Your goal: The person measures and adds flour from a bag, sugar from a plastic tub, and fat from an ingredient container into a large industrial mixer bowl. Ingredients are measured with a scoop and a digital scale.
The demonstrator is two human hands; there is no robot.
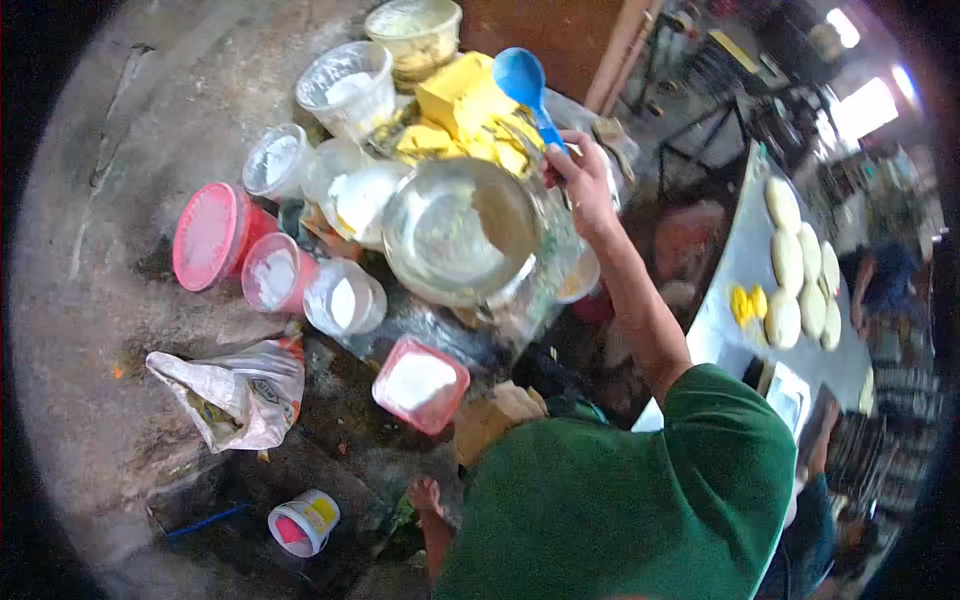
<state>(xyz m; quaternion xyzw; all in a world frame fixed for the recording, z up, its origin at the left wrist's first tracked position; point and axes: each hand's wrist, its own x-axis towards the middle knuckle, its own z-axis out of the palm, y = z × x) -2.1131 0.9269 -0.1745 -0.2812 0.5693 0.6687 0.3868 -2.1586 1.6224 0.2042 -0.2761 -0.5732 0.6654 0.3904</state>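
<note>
My right hand [578, 180] reaches forward from a green sleeve [720, 430] and is shut on the handle of a blue plastic spoon [523, 80]. The spoon's bowl is raised above a pile of yellow butter-like blocks [462, 110]. Just left of the hand stands a large shiny metal bowl [455, 235], which looks nearly empty. My left hand is out of view.
Several tubs of white powder [345, 300] and a red-lidded tub [205, 235] ring the bowl on the dirty floor. A crumpled plastic bag [235, 390] and a small cup [303, 520] lie nearer. At right, a table [735, 260] carries dough rounds [795, 265]; another person [880, 280] stands beyond it.
</note>
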